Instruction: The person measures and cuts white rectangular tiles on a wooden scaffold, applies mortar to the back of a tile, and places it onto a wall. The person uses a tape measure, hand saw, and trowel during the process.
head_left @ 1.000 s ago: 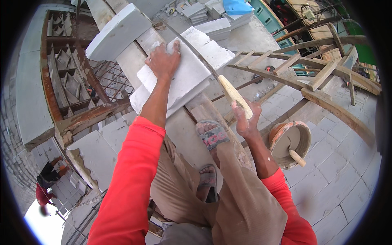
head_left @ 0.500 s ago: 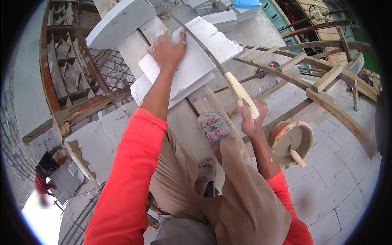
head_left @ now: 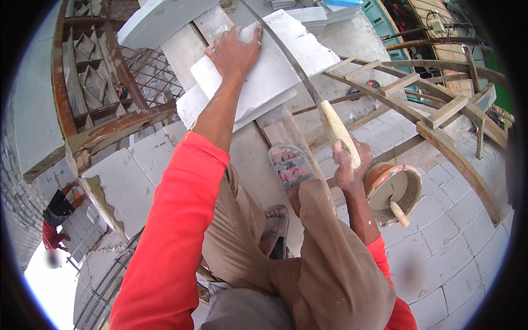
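Observation:
My left hand (head_left: 234,55) rests on a white block (head_left: 273,71) with fingers spread and slightly bent. The block lies on another white slab (head_left: 190,104) over wooden boards (head_left: 283,132). My right hand (head_left: 349,162) grips the pale handle of a long saw (head_left: 311,88); its blade runs diagonally across the block's top, right of my left hand. My sandalled foot (head_left: 289,165) is on the boards below the block. An orange-rimmed bucket (head_left: 415,184) of grey mortar, with a wooden-handled tool (head_left: 400,214) in it, stands right of my right hand.
A rusty metal frame (head_left: 71,115) with latticework lies left. Wooden frames (head_left: 448,113) lean across the right. Stacked blocks (head_left: 308,19) lie at the back, turquoise panels (head_left: 385,27) at upper right. A co-worker (head_left: 55,214) is at far left.
My right hand and the saw handle have moved right and slightly down. My left hand and the block appear higher in the picture, partly as the view has shifted.

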Demonstrator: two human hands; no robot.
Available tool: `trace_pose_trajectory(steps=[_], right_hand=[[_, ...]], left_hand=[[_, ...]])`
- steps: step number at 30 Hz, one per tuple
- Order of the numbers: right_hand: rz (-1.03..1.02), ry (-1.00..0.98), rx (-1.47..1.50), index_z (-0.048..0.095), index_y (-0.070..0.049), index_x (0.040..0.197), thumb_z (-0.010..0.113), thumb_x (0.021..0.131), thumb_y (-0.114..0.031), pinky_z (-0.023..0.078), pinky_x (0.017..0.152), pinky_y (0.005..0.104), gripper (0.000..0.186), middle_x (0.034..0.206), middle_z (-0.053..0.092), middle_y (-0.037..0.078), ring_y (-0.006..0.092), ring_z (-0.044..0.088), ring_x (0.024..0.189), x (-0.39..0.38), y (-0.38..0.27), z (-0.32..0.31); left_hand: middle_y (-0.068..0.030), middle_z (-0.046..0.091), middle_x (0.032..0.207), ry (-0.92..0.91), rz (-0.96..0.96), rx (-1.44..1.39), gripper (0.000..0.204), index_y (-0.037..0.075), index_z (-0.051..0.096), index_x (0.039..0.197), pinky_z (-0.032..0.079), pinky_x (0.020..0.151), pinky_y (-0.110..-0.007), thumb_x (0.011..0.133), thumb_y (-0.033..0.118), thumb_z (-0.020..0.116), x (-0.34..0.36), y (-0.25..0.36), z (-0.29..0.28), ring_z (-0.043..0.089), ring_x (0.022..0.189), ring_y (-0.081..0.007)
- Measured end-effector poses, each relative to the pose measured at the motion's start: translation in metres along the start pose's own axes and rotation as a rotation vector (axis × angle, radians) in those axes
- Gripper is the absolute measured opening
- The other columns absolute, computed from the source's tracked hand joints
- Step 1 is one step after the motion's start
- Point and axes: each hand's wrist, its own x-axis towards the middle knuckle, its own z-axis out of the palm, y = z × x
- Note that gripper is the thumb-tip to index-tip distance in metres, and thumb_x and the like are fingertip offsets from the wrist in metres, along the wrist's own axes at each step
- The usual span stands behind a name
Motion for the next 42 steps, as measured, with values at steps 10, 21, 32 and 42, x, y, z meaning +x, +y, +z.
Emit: trace_pose_trajectory(steps=[10, 21, 32, 42], right_hand=[[-0.049, -0.081, 0.026, 0.075, 0.005, 0.096, 0.065, 0.090, -0.011, 0.043, 0.056, 0.0337, 0.019, 0.064, 0.060, 0.010, 0.0202, 0.056, 0.052, 0.051, 0.001, 0.028], [-0.177, -0.049, -0.094, 0.073, 0.003, 0.093, 0.063, 0.090, -0.017, 0.041, 0.057, 0.0351, 0.022, 0.064, 0.061, 0.009, 0.0206, 0.056, 0.052, 0.050, 0.006, 0.035], [-0.131, -0.022, -0.122, 0.073, 0.003, 0.092, 0.068, 0.089, -0.016, 0.043, 0.061, 0.0362, 0.020, 0.069, 0.064, 0.013, 0.0221, 0.059, 0.057, 0.059, 0.003, 0.037], [-0.069, -0.049, -0.220, 0.077, 0.006, 0.109, 0.066, 0.086, -0.021, 0.047, 0.059, 0.0370, 0.037, 0.073, 0.066, 0.014, 0.0254, 0.064, 0.060, 0.003, 0.001, -0.001]], left_hand=[[-0.0167, 0.076, 0.121, 0.008, 0.000, 0.010, 0.072, 0.006, 0.076, 0.130, 0.028, 0.115, -0.049, 0.097, 0.068, 0.059, 0.001, 0.005, -0.002, 0.062, 0.126, -0.0325], [-0.0154, 0.072, 0.120, -0.020, 0.016, -0.041, 0.069, 0.003, 0.076, 0.128, 0.027, 0.115, -0.050, 0.099, 0.064, 0.060, 0.000, 0.001, -0.005, 0.059, 0.124, -0.0327], [-0.0159, 0.072, 0.125, -0.033, 0.010, -0.084, 0.065, 0.004, 0.077, 0.126, 0.027, 0.113, -0.050, 0.101, 0.061, 0.059, -0.002, 0.006, -0.010, 0.058, 0.125, -0.0326], [-0.0154, 0.072, 0.124, 0.010, 0.018, -0.084, 0.063, 0.003, 0.077, 0.124, 0.029, 0.113, -0.049, 0.100, 0.059, 0.063, -0.007, 0.004, -0.006, 0.058, 0.124, -0.0314]])
